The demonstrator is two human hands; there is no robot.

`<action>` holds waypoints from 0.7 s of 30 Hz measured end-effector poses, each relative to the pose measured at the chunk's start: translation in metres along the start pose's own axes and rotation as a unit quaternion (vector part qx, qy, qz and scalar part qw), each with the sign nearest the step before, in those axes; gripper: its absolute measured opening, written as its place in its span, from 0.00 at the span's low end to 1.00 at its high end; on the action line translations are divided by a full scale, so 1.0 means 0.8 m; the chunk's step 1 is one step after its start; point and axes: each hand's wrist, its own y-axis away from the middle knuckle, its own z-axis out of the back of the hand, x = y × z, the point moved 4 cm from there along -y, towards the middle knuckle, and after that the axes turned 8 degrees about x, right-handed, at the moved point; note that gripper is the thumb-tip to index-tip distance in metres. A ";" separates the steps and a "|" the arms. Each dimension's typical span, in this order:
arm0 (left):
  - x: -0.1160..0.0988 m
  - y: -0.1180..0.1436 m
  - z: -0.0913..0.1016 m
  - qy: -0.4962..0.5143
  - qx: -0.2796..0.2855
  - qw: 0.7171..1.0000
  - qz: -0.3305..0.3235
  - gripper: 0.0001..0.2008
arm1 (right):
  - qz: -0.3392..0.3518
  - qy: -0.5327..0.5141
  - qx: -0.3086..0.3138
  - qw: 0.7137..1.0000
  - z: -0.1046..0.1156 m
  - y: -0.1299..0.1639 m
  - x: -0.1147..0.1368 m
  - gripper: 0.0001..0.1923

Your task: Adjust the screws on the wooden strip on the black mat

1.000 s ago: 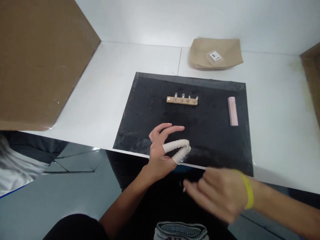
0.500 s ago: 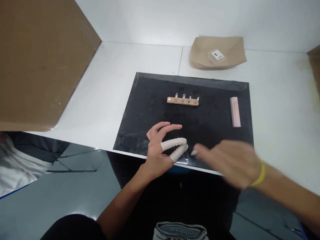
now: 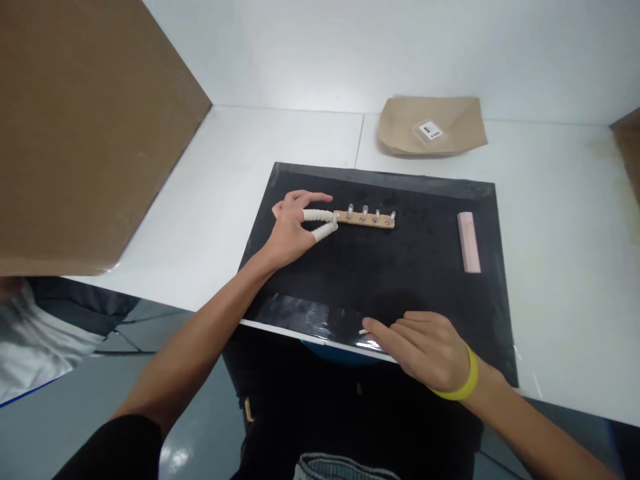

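My left hand [image 3: 295, 223] wears white finger cots on thumb and index finger. Those two tips pinch a small clear piece [image 3: 336, 218] at the left end of a narrow wooden strip [image 3: 377, 221]. Several clear capsule-like pieces stand along the strip, some slightly tilted. By the front edge of the black mat [image 3: 390, 273], my right hand [image 3: 430, 350], with a yellow wristband, is closed on a small, thin whitish piece [image 3: 364, 331]. Only the tip of that piece shows beyond my fingers, so its kind is unclear.
A pink block [image 3: 469, 242] lies on the mat's right side. Behind the mat, a brown paper tray [image 3: 393, 127] holds a small labelled clear case [image 3: 430, 132]. A large brown panel [image 3: 100, 133] stands at the left. Part of a person's clothing [image 3: 37, 340] shows at lower left.
My left hand has moved forward and left, from the mat's front edge to the strip's left end. My right hand has dropped slightly nearer the front edge and slowed.
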 end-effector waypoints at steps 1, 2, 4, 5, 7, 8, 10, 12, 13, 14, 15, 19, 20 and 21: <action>0.004 -0.007 -0.001 0.000 0.010 1.000 0.005 0.03 | -0.018 0.003 -0.014 1.000 -0.002 0.004 -0.002 0.08; 0.008 -0.014 -0.002 0.002 0.018 1.000 0.010 0.03 | -0.033 0.002 -0.025 0.999 -0.005 0.008 -0.003 0.08; 0.013 -0.023 -0.006 0.007 0.024 1.000 0.019 0.02 | -0.057 -0.006 -0.040 0.998 -0.011 0.016 -0.002 0.09; 0.015 -0.026 -0.008 0.011 0.022 0.999 0.023 0.02 | -0.067 -0.012 -0.044 0.997 -0.013 0.020 -0.001 0.09; 0.019 -0.030 -0.011 0.019 0.017 0.999 0.030 0.02 | -0.082 -0.025 -0.053 0.995 -0.018 0.025 0.002 0.10; 0.021 -0.032 -0.012 0.022 0.015 0.999 0.033 0.03 | -0.089 -0.030 -0.056 0.994 -0.020 0.027 0.004 0.10; 0.022 -0.033 -0.014 0.022 0.010 0.999 0.040 0.04 | -0.100 -0.037 -0.063 0.992 -0.023 0.030 0.008 0.10; 0.021 -0.034 -0.015 0.022 0.005 0.999 0.044 0.04 | -0.111 -0.038 -0.070 0.991 -0.027 0.031 0.010 0.11; 0.021 -0.034 -0.015 0.022 0.002 0.999 0.044 0.04 | -0.116 -0.037 -0.073 0.990 -0.028 0.031 0.011 0.11; 0.019 -0.034 -0.016 0.022 0.000 0.999 0.044 0.04 | -0.121 -0.035 -0.078 0.989 -0.029 0.030 0.012 0.11; 0.018 -0.035 -0.016 0.019 0.001 0.999 0.044 0.04 | -0.125 -0.034 -0.081 0.988 -0.030 0.030 0.012 0.10; 0.018 -0.036 -0.020 0.004 0.020 0.997 0.077 0.05 | -0.127 -0.029 -0.090 0.987 -0.030 0.028 0.013 0.10; 0.018 -0.036 -0.020 0.004 0.022 0.996 0.087 0.07 | -0.127 -0.030 -0.089 0.987 -0.030 0.028 0.013 0.10; 0.018 -0.035 -0.020 0.003 0.023 0.995 0.094 0.08 | -0.129 -0.030 -0.087 0.987 -0.030 0.028 0.013 0.10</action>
